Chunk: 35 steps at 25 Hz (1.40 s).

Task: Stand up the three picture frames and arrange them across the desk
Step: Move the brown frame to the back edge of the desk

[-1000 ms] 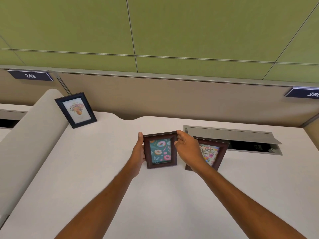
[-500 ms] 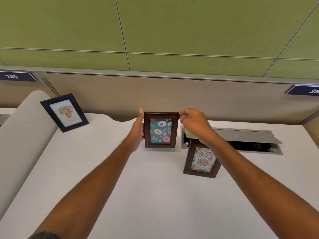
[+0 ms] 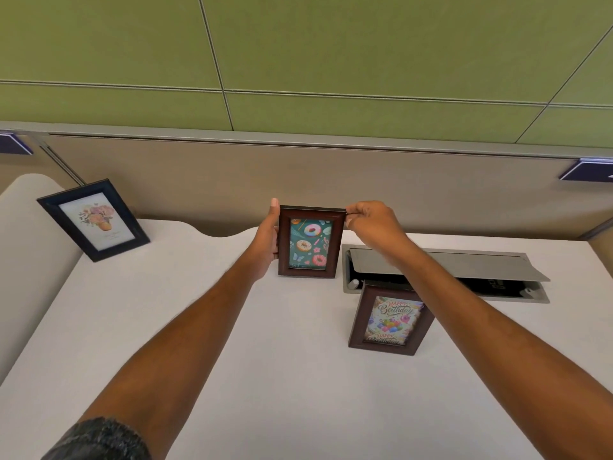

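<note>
A brown frame with a doughnut picture (image 3: 310, 243) stands upright at the back middle of the white desk (image 3: 232, 343). My left hand (image 3: 267, 240) grips its left edge, thumb up along the side. My right hand (image 3: 373, 224) pinches its top right corner. A second brown frame with a birthday picture (image 3: 389, 322) stands nearer and to the right, partly behind my right forearm. A black frame with a flower picture (image 3: 94, 220) stands tilted at the far left back corner.
An open grey cable hatch (image 3: 444, 272) is sunk in the desk right of the doughnut frame, its lid raised. A beige partition (image 3: 298, 180) backs the desk, green wall panels above. A rounded divider (image 3: 26, 247) bounds the left side.
Both hands carried the doughnut frame away from me to the back of the desk, uncovering the birthday frame. Since half a second ago it has hardly moved.
</note>
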Motion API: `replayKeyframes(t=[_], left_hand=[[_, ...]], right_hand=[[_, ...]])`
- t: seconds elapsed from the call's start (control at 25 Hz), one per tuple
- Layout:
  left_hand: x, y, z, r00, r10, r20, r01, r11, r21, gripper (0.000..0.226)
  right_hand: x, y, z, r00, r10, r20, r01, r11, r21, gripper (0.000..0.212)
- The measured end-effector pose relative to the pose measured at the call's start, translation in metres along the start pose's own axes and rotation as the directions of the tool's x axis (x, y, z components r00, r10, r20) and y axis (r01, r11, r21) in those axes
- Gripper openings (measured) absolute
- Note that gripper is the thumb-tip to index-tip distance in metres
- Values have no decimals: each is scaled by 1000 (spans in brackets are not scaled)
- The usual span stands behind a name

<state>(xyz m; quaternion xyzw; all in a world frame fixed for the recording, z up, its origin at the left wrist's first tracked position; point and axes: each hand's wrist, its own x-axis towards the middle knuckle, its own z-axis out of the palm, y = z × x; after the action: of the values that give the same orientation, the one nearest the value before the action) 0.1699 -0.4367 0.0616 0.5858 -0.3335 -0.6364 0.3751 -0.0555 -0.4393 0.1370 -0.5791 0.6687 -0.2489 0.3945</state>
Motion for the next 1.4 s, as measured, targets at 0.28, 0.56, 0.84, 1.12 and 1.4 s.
replayKeyframes(t=[0.28, 0.56, 0.84, 1.12, 1.4], left_hand=[[12, -8, -3, 1000, 7, 3, -7, 1000, -3, 91], [10, -13, -7, 1000, -6, 12, 6, 1000, 6, 81], [-14, -29, -29, 953, 29, -303, -15, 999, 47, 82], [-70, -69, -52, 830, -4, -558, -3, 1000, -12, 46], [-125, -98, -53, 862, -69, -502, 35, 997, -75, 46]], right_hand=[[12, 7, 4, 1000, 14, 4, -14, 996, 84, 29], [13, 9, 3, 999, 27, 24, -30, 993, 116, 31], [0, 11, -10, 1000, 14, 3, -14, 993, 120, 31], [-37, 12, -35, 996, -63, -68, 77, 968, 238, 10], [-108, 15, -66, 980, -117, -159, 161, 939, 304, 12]])
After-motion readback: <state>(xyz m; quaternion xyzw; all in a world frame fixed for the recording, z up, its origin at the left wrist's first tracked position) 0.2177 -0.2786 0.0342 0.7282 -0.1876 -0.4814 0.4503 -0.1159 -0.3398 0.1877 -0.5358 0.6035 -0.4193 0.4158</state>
